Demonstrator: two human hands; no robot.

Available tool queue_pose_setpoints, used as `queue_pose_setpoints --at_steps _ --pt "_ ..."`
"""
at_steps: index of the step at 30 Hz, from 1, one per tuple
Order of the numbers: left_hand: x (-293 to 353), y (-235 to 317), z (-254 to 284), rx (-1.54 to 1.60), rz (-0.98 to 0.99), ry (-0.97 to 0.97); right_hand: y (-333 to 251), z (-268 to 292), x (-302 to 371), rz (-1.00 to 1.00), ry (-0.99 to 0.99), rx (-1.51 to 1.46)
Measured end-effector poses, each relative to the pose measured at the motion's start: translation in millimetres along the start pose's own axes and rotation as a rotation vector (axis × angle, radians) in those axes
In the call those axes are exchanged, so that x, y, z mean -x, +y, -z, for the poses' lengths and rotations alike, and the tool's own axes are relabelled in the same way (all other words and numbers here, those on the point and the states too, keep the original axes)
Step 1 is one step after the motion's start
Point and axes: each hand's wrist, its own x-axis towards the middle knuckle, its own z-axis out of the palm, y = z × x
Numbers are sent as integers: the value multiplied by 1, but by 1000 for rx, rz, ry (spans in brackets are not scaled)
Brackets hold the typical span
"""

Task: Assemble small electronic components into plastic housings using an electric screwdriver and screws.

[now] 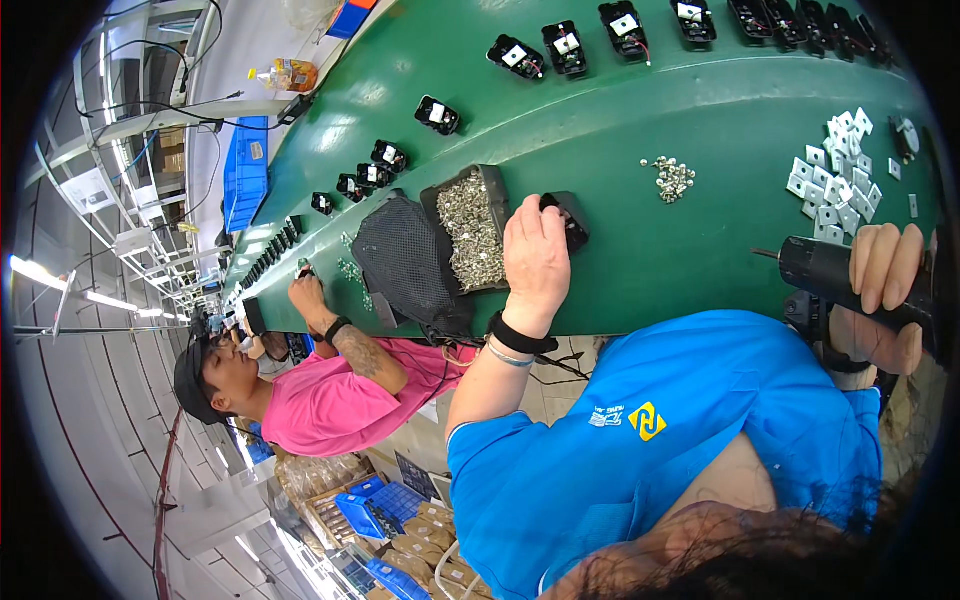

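Black housing (574,224) is gripped by the left hand (537,255); to that hand's right, a black screwdriver (825,272) is clasped by the right hand (886,275), its bit (764,253) best held square when driving.

Co-worker in pink shirt (335,398), yellow-capped bottle (292,75), blue bin (243,180), lit ceiling lights (38,272).

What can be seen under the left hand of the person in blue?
Part of a small black housing shows past the left hand. The rest is covered by that hand and cannot be seen.
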Motion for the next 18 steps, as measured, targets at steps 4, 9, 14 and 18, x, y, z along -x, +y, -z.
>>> queue_pose_setpoints --at_steps 4,9,14,18 --pt "-6 4 1 -17 90 -31 -3 3 0 2 11 20" --pt "-10 4 10 -21 -5 -31 1 5 1 11 5 2" --pt "-15 6 14 70 27 -21 -3 6 1 11 7 25" --pt "-9 1 21 220 193 -41 3 10 2 11 -9 4"
